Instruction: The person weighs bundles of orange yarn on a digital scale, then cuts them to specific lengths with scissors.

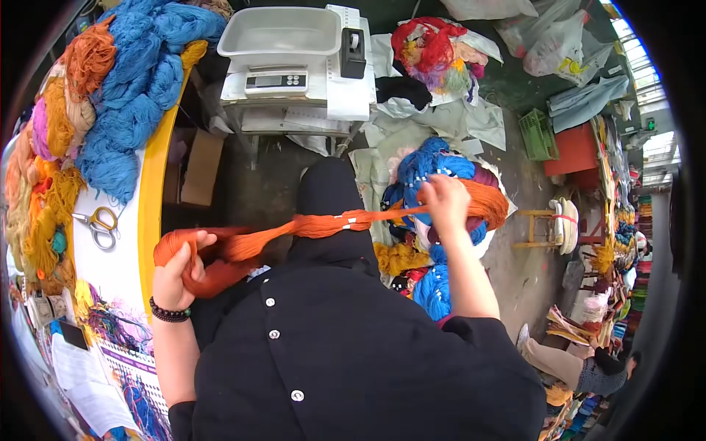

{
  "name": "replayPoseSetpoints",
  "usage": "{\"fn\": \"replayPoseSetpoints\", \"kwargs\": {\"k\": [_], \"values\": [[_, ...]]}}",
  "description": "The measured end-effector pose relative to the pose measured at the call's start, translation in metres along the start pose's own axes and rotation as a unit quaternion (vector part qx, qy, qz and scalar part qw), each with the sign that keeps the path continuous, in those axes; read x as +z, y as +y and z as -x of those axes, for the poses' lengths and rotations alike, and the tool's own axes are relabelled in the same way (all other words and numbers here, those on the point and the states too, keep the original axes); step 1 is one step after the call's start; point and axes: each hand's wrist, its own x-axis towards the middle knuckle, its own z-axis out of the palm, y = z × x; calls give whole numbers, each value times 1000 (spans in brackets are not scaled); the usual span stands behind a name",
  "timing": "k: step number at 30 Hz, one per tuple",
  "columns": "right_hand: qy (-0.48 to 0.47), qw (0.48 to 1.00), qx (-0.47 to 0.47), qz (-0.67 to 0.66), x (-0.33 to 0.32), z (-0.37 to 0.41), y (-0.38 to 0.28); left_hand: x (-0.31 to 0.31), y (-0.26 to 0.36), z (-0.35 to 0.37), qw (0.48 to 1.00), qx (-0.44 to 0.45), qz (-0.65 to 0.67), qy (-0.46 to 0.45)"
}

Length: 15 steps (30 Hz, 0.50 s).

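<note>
A long orange yarn skein [323, 225] is stretched across my lap, bound near its middle by small white bands. My left hand [176, 275], with a dark bead bracelet on the wrist, grips the thick looped end of the skein. On the other side, my right hand [446, 206] is closed around the narrow part, and more orange yarn [485, 202] bulges out beyond it. Beneath that hand lies a pile of blue yarn skeins [434, 283] mixed with other colours.
Scissors [99, 226] lie on the yellow-edged table [151, 213] at left, beside heaped blue yarn [121, 110]. Ahead stands a scale [276, 82] carrying a clear plastic tub [279, 33]. At right are a wooden stool [540, 228], a green basket [539, 136] and another person [581, 367].
</note>
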Motion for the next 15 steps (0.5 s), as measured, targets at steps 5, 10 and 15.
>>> {"fn": "replayPoseSetpoints", "kwargs": {"k": [5,10,15], "values": [[-181,854,-13,-488,-13,-52,-183,24,-1,-11,985,23,161,-62],[-343,720,-105,-594,-37,-78,-291,72,20,-10,972,108,161,-130],[-423,613,23,-667,-39,-71,-318,78,19,-6,982,119,140,-48]]}}
